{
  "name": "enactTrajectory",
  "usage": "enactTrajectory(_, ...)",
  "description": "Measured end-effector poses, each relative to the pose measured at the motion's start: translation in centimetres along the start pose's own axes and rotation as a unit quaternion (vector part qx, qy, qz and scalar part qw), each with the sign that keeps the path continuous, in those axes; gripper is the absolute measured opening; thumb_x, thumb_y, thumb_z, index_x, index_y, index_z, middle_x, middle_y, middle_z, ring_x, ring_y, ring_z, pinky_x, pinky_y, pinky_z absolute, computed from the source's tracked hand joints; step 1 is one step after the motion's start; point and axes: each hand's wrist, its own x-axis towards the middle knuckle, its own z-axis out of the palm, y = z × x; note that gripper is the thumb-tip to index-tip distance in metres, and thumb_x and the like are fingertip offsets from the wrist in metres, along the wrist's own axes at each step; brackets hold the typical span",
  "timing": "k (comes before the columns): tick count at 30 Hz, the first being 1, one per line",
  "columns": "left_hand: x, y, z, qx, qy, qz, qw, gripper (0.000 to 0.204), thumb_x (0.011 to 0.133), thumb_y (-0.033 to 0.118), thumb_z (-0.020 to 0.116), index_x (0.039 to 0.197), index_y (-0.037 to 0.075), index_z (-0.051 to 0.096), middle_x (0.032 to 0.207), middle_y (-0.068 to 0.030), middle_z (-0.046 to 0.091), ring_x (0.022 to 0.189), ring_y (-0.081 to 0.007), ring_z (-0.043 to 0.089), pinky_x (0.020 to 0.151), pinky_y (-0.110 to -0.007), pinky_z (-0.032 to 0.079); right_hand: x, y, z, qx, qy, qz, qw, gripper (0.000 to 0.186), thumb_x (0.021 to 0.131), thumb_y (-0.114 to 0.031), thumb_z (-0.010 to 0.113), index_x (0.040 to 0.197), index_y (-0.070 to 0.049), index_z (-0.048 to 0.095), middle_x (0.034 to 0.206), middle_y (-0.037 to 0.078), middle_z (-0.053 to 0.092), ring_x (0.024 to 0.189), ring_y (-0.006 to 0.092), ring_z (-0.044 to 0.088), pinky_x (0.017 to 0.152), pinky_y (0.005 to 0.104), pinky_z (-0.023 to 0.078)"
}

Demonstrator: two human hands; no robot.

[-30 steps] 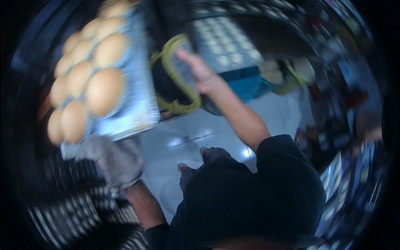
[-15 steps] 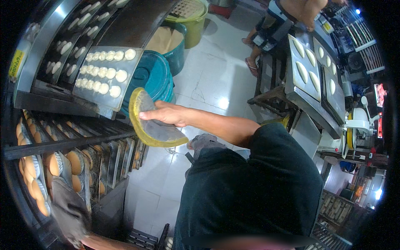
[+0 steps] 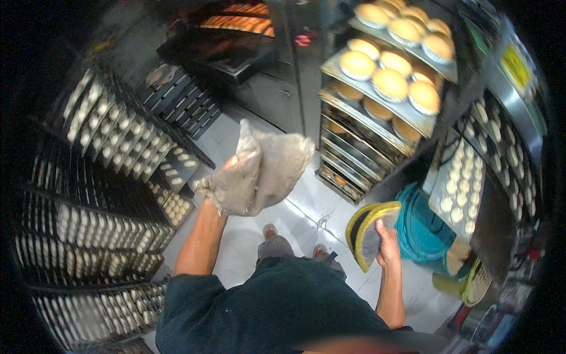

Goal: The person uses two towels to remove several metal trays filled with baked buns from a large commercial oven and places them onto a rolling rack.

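A worn grey cloth pad (image 3: 277,168) hangs over my left hand (image 3: 232,162). Only a bit of the fingers shows at its fold; the rest of the hand is covered. It is held up over the floor, away from the racks. At the right, my right hand (image 3: 387,243) grips a folded grey pot holder (image 3: 369,236) with yellow trim, thumb on top. This pad is beside a teal lidded bin (image 3: 421,227).
Ahead right, a rack holds trays of golden baked buns (image 3: 390,84). An oven (image 3: 236,29) glows at the far side, with a black slatted stand (image 3: 183,100) near it. Racks of pale dough pieces (image 3: 112,227) line the left. A tray of dough rounds (image 3: 460,183) stands at right.
My view has turned left, away from the worktable and the other person, toward the oven and dough racks. My left hand with the cloth has moved away from the bun rack. The pot holder stays in my right hand.
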Motion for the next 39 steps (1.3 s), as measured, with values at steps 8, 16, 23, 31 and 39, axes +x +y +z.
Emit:
enactTrajectory(8, -2.6, -3.4, -11.1, -0.103, 0.102, -0.091, 0.985, 0.050, 0.091, 0.030, 0.055, 0.128, -0.004, 0.050, 0.122, -0.0263, 0.058, 0.116, -0.0412, 0.053, 0.103, -0.048, 0.039, 8.2, 1.3, 19.4, -0.063, -0.191, 0.048, 0.978, 0.044, 0.093, -0.034, 0.067, 0.118, 0.002, 0.060, 0.110, 0.008, 0.066, 0.099, 0.0176, 0.062, 0.089, 0.0337, 0.048)
enactTrajectory(16, -4.3, -6.7, -21.0, -0.117, 0.157, -0.140, 0.971, 0.048, 0.091, 0.030, 0.055, 0.126, -0.002, 0.052, 0.121, -0.0247, 0.059, 0.115, -0.0397, 0.054, 0.103, -0.047, 0.039, 11.9, 3.1, 35.2, -0.031, -0.206, -0.003, 0.978, 0.039, 0.093, -0.032, 0.067, 0.115, 0.001, 0.063, 0.106, 0.006, 0.066, 0.096, 0.0161, 0.061, 0.087, 0.0339, 0.049)
enactTrajectory(23, -1.0, -8.9, -25.7, -0.116, 0.132, -0.184, 0.967, 0.046, 0.090, 0.030, 0.056, 0.125, 0.000, 0.054, 0.121, -0.0232, 0.060, 0.115, -0.0385, 0.055, 0.102, -0.047, 0.040, 26.3, -22.9, 48.1, -0.360, 0.099, -0.655, 0.657, 0.047, 0.086, -0.024, 0.066, 0.124, 0.003, 0.056, 0.142, 0.030, 0.043, 0.123, 0.0403, 0.054, 0.104, 0.0443, 0.043)
enactTrajectory(31, 10.4, -12.1, -26.0, -0.109, 0.090, -0.210, 0.967, 0.044, 0.090, 0.030, 0.056, 0.123, 0.001, 0.056, 0.120, -0.0216, 0.061, 0.114, -0.0370, 0.056, 0.101, -0.047, 0.040, 30.1, -45.6, 55.3, -0.553, 0.373, -0.563, 0.488, 0.051, 0.077, -0.024, 0.067, 0.119, 0.004, 0.060, 0.148, 0.028, 0.038, 0.127, 0.0444, 0.046, 0.102, 0.0521, 0.043)
enactTrajectory(39, 26.7, -10.0, -26.8, -0.014, -0.015, -0.109, 0.994, 0.041, 0.090, 0.030, 0.057, 0.121, 0.003, 0.058, 0.119, -0.0199, 0.061, 0.113, -0.0356, 0.057, 0.101, -0.046, 0.041, 32.9, -50.4, 54.4, -0.514, 0.363, -0.522, 0.576, 0.081, 0.080, -0.022, 0.064, 0.153, -0.015, 0.028, 0.160, 0.021, 0.016, 0.144, 0.0439, 0.023, 0.110, 0.0681, 0.025)
